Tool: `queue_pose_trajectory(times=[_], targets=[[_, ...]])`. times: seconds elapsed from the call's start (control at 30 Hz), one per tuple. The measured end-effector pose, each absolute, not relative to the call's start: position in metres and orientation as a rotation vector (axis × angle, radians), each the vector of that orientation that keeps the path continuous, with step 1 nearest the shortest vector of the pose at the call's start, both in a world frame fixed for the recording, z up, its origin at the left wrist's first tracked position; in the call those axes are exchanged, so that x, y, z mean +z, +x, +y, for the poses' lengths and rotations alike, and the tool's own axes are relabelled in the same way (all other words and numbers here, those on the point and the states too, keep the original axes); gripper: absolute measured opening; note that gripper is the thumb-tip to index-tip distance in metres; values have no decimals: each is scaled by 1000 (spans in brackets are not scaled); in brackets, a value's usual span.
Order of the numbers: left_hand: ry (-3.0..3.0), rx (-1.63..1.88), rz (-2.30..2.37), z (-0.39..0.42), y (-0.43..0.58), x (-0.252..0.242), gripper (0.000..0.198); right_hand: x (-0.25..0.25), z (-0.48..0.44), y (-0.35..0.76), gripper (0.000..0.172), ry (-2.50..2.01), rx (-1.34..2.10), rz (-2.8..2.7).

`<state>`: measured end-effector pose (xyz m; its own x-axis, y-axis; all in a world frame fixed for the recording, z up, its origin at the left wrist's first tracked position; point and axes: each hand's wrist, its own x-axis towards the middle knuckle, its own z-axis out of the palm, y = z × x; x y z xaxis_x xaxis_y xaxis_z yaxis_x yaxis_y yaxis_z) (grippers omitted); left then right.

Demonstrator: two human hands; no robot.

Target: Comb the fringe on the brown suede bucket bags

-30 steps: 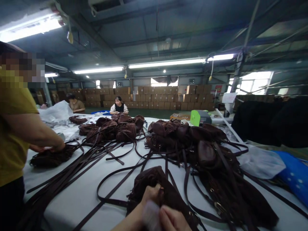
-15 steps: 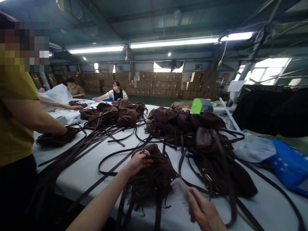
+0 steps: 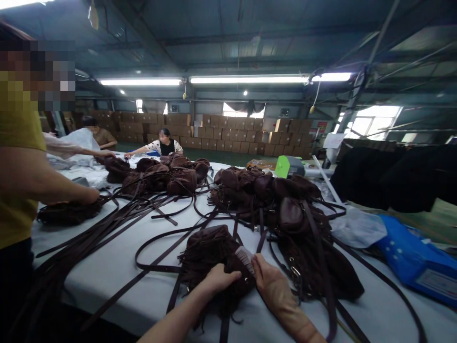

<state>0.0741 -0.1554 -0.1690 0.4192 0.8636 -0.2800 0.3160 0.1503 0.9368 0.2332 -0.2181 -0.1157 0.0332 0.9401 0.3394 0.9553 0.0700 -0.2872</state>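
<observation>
A dark brown fringed bag [image 3: 209,247] lies on the white-covered table just in front of me, its long strap looping out to the left. My left hand [image 3: 223,280] is on the bag's near part, thumb stretched to the right and fingers closed over the material, partly hidden. In my right hand [image 3: 273,283] is a pale comb [image 3: 244,259], pinched at its handle end. The comb's teeth are against the bag's right side, close to some metal eyelets.
More brown bags [image 3: 264,190] are piled behind, with straps [image 3: 107,228] trailing left. At right are a blue package [image 3: 417,257] and clear plastic [image 3: 360,226]. A co-worker in yellow [image 3: 19,143] handles another bag [image 3: 69,212]; other people sit farther back. Cartons [image 3: 232,133] line the far wall.
My left hand has moved from the bag's top down to its near side. My right hand has brought the comb up and left onto the bag. The view has shifted slightly.
</observation>
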Motion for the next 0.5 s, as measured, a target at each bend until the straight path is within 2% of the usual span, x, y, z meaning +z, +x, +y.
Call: queue_pose_trajectory(times=[0.1, 0.17, 0.33, 0.5], targets=[[1380, 406, 1076, -144, 69, -154, 21, -116, -218, 233, 34, -1871, 20, -1856], [1406, 358, 1065, -135, 60, -138, 15, -112, -215, 236, 31, -1815, 98, -1799], [1608, 349, 1040, -119, 49, -85, 17, -96, -194, 233, 31, -1693, 315, -1499], [1645, 556, 853, -120, 51, -28, 17, -97, -186, 197, 38, -1554, 882, -1385]])
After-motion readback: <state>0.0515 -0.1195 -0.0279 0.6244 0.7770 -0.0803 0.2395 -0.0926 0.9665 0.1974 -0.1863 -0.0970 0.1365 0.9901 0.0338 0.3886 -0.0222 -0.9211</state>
